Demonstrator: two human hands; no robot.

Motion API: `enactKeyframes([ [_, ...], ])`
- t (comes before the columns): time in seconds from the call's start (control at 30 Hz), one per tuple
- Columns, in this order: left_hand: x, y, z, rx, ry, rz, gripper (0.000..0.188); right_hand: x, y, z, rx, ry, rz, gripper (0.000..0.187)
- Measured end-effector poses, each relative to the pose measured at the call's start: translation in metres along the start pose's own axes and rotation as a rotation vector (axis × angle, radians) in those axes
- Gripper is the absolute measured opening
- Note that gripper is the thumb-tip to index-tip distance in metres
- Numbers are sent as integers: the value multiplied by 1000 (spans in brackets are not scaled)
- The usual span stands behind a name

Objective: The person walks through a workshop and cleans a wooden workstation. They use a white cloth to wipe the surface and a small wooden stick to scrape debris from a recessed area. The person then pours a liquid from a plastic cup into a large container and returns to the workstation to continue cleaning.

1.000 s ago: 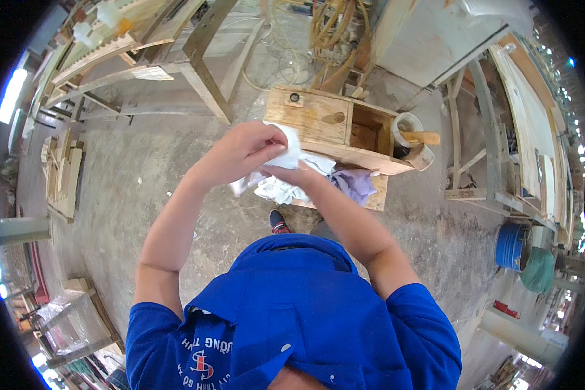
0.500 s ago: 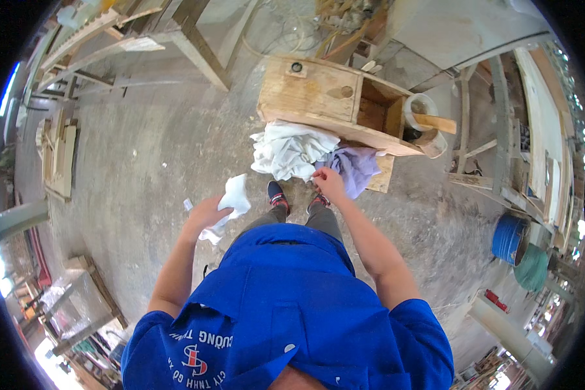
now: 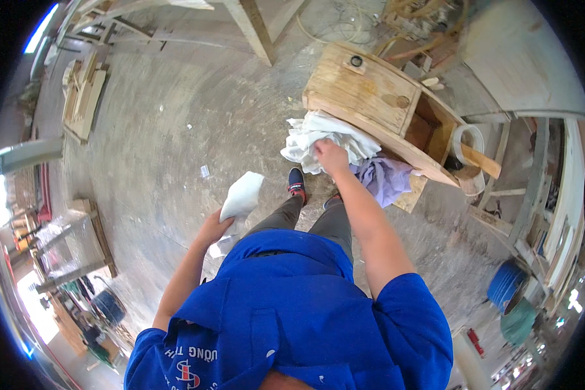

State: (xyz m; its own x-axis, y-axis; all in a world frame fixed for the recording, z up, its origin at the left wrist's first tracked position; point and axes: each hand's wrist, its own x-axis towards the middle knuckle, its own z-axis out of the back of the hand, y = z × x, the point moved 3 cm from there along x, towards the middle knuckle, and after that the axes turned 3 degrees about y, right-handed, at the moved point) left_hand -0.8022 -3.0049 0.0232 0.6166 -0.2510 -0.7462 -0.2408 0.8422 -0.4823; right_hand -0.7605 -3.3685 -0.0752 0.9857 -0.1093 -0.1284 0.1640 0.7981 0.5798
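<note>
Grasping white cloth (image 3: 243, 194) in left hand (image 3: 214, 228).
Likely light, limp; pinch by edge. Cannot tell grip of right hand (image 3: 332, 156) on rags (image 3: 346, 135).

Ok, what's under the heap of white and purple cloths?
A wooden board shows past the right end of the purple cloth. Whatever lies under the white cloths, where the right hand is, can't be seen; they cover it.
</note>
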Motion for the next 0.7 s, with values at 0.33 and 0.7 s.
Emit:
enactKeyframes([
  [0.33,30,64,-44,-642,-125,227,38,-52,-9,-25,313,327,-441,28],
  [0.7,41,58,-49,-614,-39,159,38,-114,-9,-64,1499,-178,-922,18],
])
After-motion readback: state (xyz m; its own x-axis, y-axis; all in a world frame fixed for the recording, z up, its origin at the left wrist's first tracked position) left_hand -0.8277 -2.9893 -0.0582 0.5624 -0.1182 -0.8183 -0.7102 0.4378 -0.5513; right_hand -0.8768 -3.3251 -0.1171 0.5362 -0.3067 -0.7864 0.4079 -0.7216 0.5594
